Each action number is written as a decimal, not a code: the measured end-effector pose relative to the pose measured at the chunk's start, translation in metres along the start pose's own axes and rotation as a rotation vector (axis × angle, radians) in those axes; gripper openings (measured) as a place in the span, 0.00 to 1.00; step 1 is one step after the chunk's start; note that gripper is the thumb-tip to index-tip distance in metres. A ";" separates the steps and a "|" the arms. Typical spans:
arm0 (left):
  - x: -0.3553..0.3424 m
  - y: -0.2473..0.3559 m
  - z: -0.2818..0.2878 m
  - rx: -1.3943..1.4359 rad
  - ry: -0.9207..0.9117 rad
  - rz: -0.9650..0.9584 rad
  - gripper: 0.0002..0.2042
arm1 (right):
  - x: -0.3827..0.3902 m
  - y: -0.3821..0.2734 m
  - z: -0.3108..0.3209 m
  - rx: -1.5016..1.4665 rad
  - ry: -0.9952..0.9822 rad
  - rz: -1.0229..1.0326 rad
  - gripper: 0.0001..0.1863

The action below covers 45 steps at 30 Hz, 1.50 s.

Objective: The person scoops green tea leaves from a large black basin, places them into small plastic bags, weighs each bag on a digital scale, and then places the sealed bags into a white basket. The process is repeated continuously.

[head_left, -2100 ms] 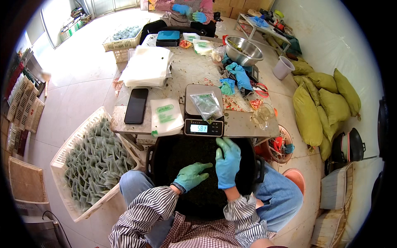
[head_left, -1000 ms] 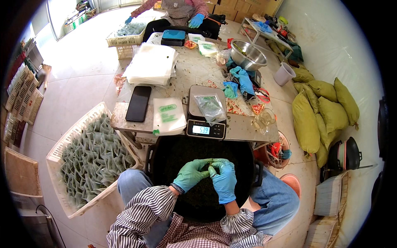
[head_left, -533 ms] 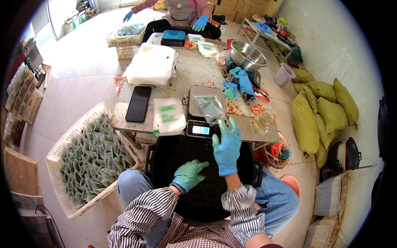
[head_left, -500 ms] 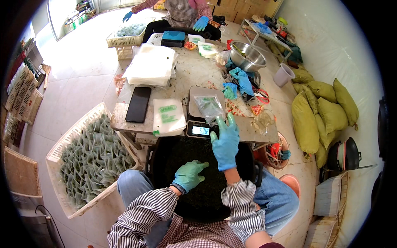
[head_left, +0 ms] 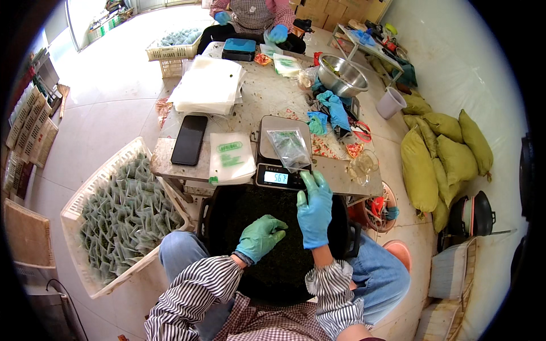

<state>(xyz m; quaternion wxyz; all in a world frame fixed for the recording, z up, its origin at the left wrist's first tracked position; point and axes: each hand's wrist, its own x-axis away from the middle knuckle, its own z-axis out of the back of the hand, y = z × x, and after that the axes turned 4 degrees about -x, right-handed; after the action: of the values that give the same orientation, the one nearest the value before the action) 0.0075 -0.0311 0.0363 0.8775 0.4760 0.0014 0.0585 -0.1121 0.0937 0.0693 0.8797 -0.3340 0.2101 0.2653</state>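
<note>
On the digital scale point(head_left: 267, 149) at the table's near edge lies a small clear plastic bag point(head_left: 289, 149) with dark green contents. My right hand point(head_left: 314, 213), in a blue glove with greenish fingertips, is just below the bag's lower corner, beside the lit display. Its fingers are stretched out and hold nothing. My left hand point(head_left: 259, 237), in a green-stained glove, hovers over a black basin point(head_left: 211, 213) of dark loose leaf material between my knees. Its fingers are slightly bent, with the thumb apart. Left of the scale lies a stack of printed clear bags point(head_left: 232, 159).
A black phone point(head_left: 189, 140) and white sheets point(head_left: 207, 86) lie on the table. At left stands a crate point(head_left: 79, 200) of filled bags. A steel bowl point(head_left: 359, 85) sits far right. A gloved co-worker point(head_left: 250, 17) sits opposite. Green sacks point(head_left: 421, 170) lie at right.
My right hand has drawn back from the bag, which now lies flatter on the scale. The display reading has changed. My left fingers have curled slightly. The co-worker's hands have come closer together.
</note>
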 end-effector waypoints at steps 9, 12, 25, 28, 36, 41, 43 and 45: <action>-0.002 -0.006 -0.001 0.028 0.058 -0.026 0.12 | -0.031 0.002 -0.012 0.120 0.106 0.046 0.16; -0.002 -0.003 0.000 0.045 0.017 0.010 0.12 | -0.008 0.005 0.005 0.022 0.124 0.005 0.16; 0.022 0.014 -0.020 0.206 -0.147 -0.237 0.12 | 0.044 -0.004 0.003 -0.344 -0.118 -0.250 0.37; 0.023 0.012 -0.023 0.292 -0.186 -0.316 0.10 | 0.041 -0.002 0.006 -0.245 -0.112 -0.172 0.34; 0.014 0.012 -0.016 0.308 -0.100 -0.250 0.09 | 0.017 -0.008 -0.001 -0.182 0.007 -0.055 0.22; 0.006 0.010 -0.011 0.418 0.067 -0.112 0.11 | -0.013 -0.014 -0.021 -0.089 0.122 0.024 0.27; 0.004 0.009 -0.009 0.508 0.100 -0.043 0.11 | -0.025 -0.013 -0.023 0.095 0.135 0.088 0.29; 0.002 0.007 -0.005 0.616 0.123 0.039 0.10 | -0.031 -0.010 -0.020 0.098 0.124 0.128 0.27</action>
<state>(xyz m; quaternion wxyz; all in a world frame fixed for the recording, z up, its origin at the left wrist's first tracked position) 0.0081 -0.0229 0.0392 0.6891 0.7148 0.0632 0.1010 -0.1340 0.0631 0.0768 0.8616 -0.2924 0.2974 0.2891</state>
